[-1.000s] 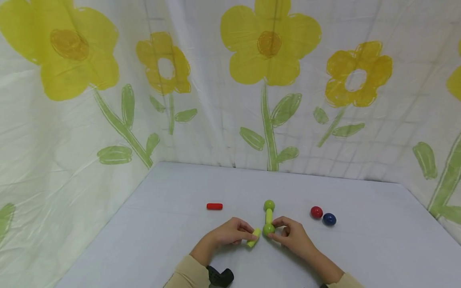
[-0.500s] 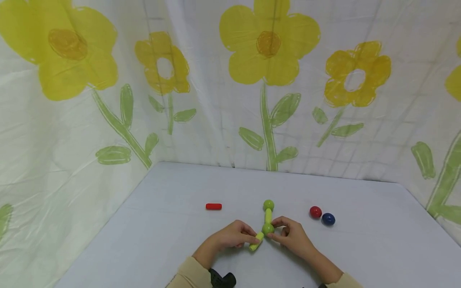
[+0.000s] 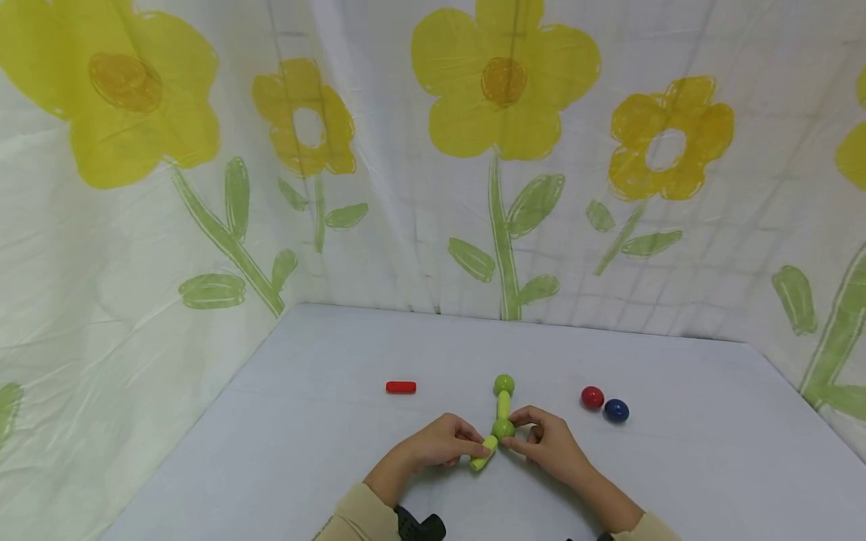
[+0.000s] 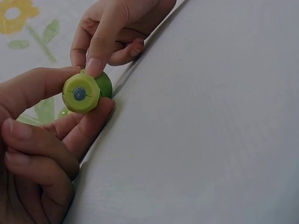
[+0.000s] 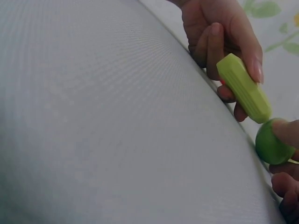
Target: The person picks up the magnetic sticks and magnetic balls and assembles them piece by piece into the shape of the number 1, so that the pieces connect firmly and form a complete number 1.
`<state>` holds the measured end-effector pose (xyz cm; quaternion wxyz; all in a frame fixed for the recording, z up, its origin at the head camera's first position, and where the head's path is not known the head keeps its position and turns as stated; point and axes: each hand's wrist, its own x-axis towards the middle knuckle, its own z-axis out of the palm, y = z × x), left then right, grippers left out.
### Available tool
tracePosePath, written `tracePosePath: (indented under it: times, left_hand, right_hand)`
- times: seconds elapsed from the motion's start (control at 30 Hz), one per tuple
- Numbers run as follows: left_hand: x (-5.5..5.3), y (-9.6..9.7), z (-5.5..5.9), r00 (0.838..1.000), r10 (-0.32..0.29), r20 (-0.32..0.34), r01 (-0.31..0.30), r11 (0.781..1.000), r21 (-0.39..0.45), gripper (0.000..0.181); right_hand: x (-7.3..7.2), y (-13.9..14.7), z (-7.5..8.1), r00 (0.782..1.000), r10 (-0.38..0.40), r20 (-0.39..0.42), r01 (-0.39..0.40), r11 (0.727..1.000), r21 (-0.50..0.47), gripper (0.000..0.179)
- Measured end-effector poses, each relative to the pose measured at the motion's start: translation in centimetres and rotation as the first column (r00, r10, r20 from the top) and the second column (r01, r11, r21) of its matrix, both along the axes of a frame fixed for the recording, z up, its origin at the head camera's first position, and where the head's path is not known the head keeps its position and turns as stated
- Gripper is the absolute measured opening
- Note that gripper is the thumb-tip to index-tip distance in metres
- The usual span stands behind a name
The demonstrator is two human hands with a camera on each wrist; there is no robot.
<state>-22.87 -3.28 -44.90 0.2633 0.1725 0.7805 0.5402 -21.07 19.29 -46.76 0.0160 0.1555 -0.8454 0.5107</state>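
Note:
My left hand (image 3: 443, 442) pinches a yellow-green toy building rod (image 3: 479, 463) between thumb and fingers. A round grey insert shows in the rod's near end (image 4: 80, 94) in the left wrist view. With thumb and fingertips, my right hand (image 3: 551, 447) holds a green ball (image 3: 503, 429). A second yellow-green rod (image 3: 504, 406) runs from this ball to another green ball (image 3: 504, 385) farther back. In the right wrist view the held rod (image 5: 244, 88) slants toward the green ball (image 5: 271, 147); whether they touch or sit a hair apart, I cannot tell.
A red rod (image 3: 401, 388) lies to the left on the white table (image 3: 325, 353). To the right, a red ball (image 3: 592, 397) and a dark blue ball (image 3: 616, 410) sit close together. Behind the table hangs a flower-print curtain (image 3: 379, 263).
My left hand has moved a little right and nearer, bringing the rod's far end up to the near green ball. My right hand has kept its grip on that ball.

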Motion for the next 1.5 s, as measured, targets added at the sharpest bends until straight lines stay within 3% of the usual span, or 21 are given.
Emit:
tracePosePath:
  times: [1.03, 1.3, 1.5]
  left_hand:
    - [0.2, 0.2, 0.2, 1.0, 0.001, -0.012, -0.001, 1.0, 0.003, 0.014]
    - [0.6, 0.6, 0.6, 1.0, -0.019, -0.024, 0.019, 1.0, -0.001, 0.016]
    - [1.0, 1.1, 0.6, 0.999, 0.001, -0.037, 0.0, 1.0, 0.013, 0.016]
  right_hand:
    - [0.2, 0.1, 0.2, 0.999, 0.017, 0.034, -0.016, 1.0, -0.02, 0.028]
    - [0.1, 0.1, 0.2, 0.999, 0.029, 0.027, -0.028, 0.999, -0.044, 0.028]
    - [0.2, 0.0, 0.2, 0.999, 0.014, 0.045, -0.013, 0.999, -0.036, 0.028]
